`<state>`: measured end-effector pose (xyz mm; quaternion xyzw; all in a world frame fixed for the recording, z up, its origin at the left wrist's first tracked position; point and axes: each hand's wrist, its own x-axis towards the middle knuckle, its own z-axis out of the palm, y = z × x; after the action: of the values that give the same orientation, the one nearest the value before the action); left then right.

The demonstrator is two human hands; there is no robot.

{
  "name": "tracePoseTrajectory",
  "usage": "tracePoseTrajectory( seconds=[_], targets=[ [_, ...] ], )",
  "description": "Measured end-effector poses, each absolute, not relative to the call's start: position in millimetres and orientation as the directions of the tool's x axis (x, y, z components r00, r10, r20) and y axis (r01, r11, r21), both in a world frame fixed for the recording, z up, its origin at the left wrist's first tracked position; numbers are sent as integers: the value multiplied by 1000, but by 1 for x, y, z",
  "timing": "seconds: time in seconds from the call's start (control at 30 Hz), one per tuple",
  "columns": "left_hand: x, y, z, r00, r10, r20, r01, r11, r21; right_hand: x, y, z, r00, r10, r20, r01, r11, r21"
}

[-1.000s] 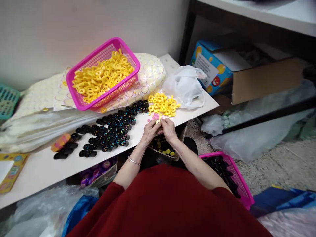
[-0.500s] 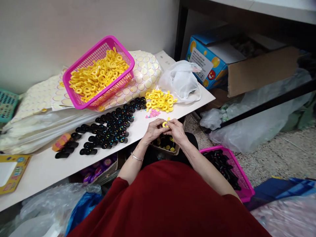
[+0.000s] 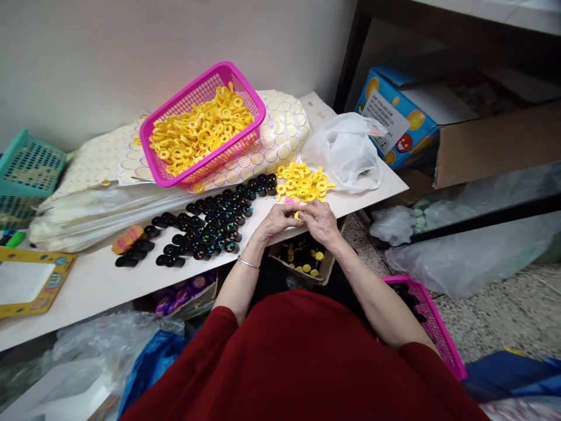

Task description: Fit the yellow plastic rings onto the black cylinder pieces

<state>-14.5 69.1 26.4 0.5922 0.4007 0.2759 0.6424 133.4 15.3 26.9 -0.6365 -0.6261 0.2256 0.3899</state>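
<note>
My left hand and my right hand meet at the table's front edge, fingers closed around a small yellow ring-shaped plastic piece. Most of that piece is hidden by the fingers. Just behind the hands lies a loose pile of yellow ring pieces with tabs, beside a few pink beads partly covered by my fingers. Left of my hands, rows of short black cylinders with coloured bits inside cover the table. Below the hands, an open carton holds black and yellow parts.
A pink basket full of yellow ring pieces stands on patterned sheets at the back. A white plastic bag lies to the right. Beside my right arm is another pink basket with black parts. A blue carton sits under the far table.
The camera view has shifted, so the table appears farther right. My fingers have closed further over the yellow piece, and my hands now hide most of the pink beads.
</note>
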Motion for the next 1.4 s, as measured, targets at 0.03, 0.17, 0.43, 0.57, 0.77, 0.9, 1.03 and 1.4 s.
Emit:
tracePoseTrajectory(
  seconds=[0.03,0.17,0.43,0.57,0.77,0.9,1.03,1.4],
  targets=[
    [-14,67,25,495,847,-195,94,171,981,134,19,24,129,976,177,568,74,-820],
    [-12,52,21,379,889,-258,-37,293,955,132,24,15,256,964,68,328,-20,-945],
    [5,34,16,246,897,-367,-139,408,902,124,25,14,300,942,-147,23,-161,-987],
    [11,31,19,165,915,-368,-90,386,918,122,26,15,315,921,-229,-34,-230,-973],
    [15,29,20,124,915,-384,-103,397,912,120,29,24,257,875,-411,-203,-367,-908],
    [19,29,17,99,908,-407,-146,418,897,124,32,20,220,861,-459,-256,-403,-879],
    [20,31,15,102,912,-396,-123,407,905,125,32,15,232,877,-421,-240,-368,-898],
    [2,33,4,362,921,-144,-173,219,960,114,30,21,311,904,-292,-246,-220,-944]
  ],
)
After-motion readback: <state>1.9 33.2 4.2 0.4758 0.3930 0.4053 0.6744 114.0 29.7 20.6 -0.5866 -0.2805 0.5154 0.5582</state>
